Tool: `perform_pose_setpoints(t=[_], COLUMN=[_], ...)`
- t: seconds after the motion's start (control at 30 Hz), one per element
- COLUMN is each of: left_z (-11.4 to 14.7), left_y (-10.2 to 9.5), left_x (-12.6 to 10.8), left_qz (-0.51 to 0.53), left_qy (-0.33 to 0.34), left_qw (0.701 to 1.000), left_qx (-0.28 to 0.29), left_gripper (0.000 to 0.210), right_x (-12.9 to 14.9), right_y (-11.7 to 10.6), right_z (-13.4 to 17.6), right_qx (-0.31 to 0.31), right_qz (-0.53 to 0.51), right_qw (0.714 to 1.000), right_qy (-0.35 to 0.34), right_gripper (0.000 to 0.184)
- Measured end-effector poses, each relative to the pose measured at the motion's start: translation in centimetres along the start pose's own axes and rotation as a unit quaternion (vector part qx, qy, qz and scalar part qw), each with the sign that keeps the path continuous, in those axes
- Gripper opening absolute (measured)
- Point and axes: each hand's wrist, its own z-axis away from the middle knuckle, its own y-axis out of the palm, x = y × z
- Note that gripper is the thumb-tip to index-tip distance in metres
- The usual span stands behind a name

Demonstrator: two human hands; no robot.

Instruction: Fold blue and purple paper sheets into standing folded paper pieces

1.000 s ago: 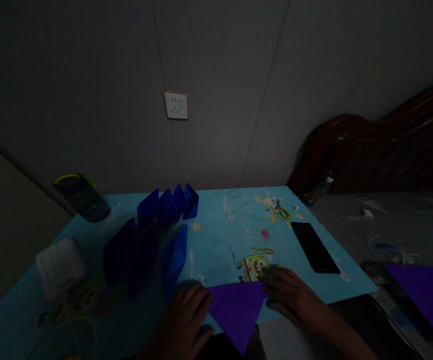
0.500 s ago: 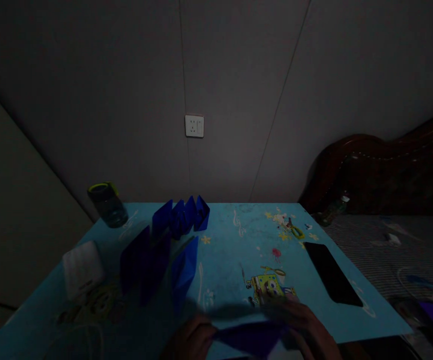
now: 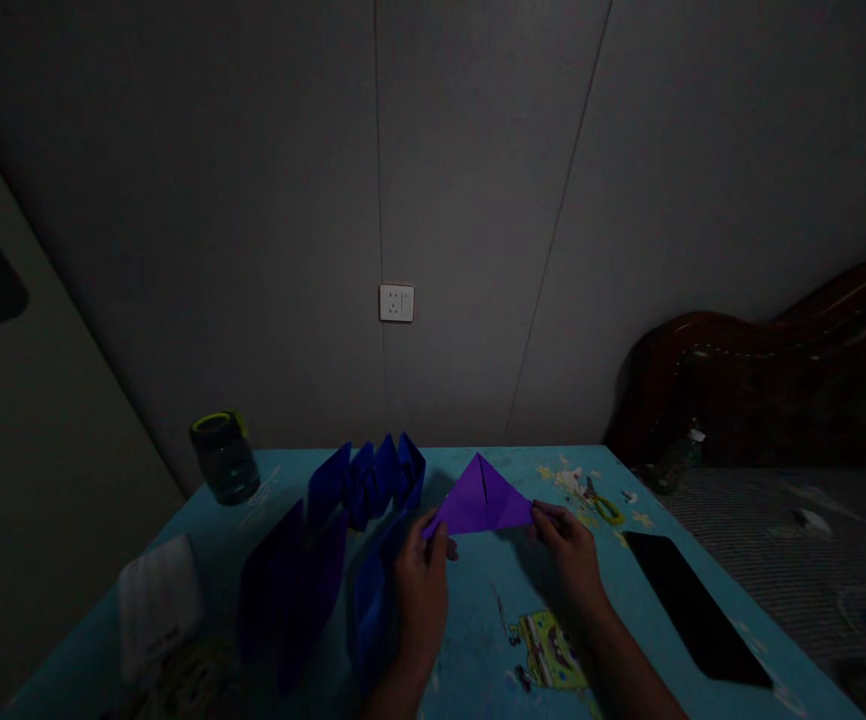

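Observation:
A purple sheet of paper (image 3: 470, 505), folded to a triangle with its point up and a slit down the middle, is held above the table. My left hand (image 3: 424, 575) pinches its left corner between thumb and fingers. At the right corner, my right hand (image 3: 562, 540) grips the paper with its fingertips. Left of my left hand stand folded blue paper pieces (image 3: 369, 485) in a row, a dark purple folded piece (image 3: 290, 590) and another blue folded piece (image 3: 377, 600), partly hidden by my left hand.
On the light-blue cartoon-print table (image 3: 470, 600) are a dark cup (image 3: 227, 465), a white pack (image 3: 159, 600), yellow-handled scissors (image 3: 605, 505) and a flat black phone-like slab (image 3: 692, 600). A bed with a dark headboard (image 3: 778, 390) and a clear bottle (image 3: 680, 460) is at the right.
Both hands have moved up and forward from the table's near edge, carrying the purple paper, now upright and in full view. The camera has tilted upward.

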Motion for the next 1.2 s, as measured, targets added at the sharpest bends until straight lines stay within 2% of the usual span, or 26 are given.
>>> perform_pose_setpoints(t=[0.13, 0.3, 0.5, 0.63, 0.83, 0.9, 1.0, 1.13, 1.2], left_z=[0.2, 0.3, 0.5, 1.1, 2.0, 2.2, 2.3, 2.5, 2.5], left_y=[-0.6, -0.7, -1.7, -1.5, -0.3, 0.0, 0.1, 0.1, 0.1], left_x=[1.2, 2.7, 2.3, 1.7, 2.5, 2.6, 2.2, 1.3, 1.2], left_qz=[-0.043, -0.096, -0.180, -0.188, -0.264, -0.316, -0.401, -0.470, -0.490], left_qy=[0.024, 0.069, 0.169, 0.247, 0.340, 0.349, 0.342, 0.330, 0.338], left_qw=[0.999, 0.992, 0.966, 0.947, 0.896, 0.874, 0.838, 0.802, 0.786], left_qx=[0.012, 0.045, 0.082, 0.078, 0.113, 0.123, 0.141, 0.164, 0.169], left_gripper=[0.048, 0.043, 0.033, 0.033, 0.041, 0.043, 0.045, 0.047, 0.048], right_x=[-0.3, -0.3, -0.3, -0.3, 0.1, 0.3, 0.0, -0.9, -0.8], right_y=[-0.8, -1.8, -2.2, -0.7, 4.0, 5.1, 5.8, 5.6, 5.4], right_z=[1.2, 0.9, 1.2, 2.1, 4.8, 5.5, 5.9, 5.7, 5.5], right_qx=[0.030, 0.035, 0.024, 0.037, 0.086, 0.118, 0.158, 0.095, 0.104], right_qz=[-0.006, 0.001, 0.073, 0.077, 0.025, -0.030, -0.140, -0.170, -0.169], right_qw=[0.999, 0.999, 0.997, 0.995, 0.994, 0.992, 0.977, 0.976, 0.974], right_qy=[0.024, 0.017, -0.024, -0.045, -0.056, -0.044, 0.012, 0.098, 0.108], right_gripper=[0.053, 0.058, 0.040, 0.037, 0.037, 0.036, 0.035, 0.049, 0.051])
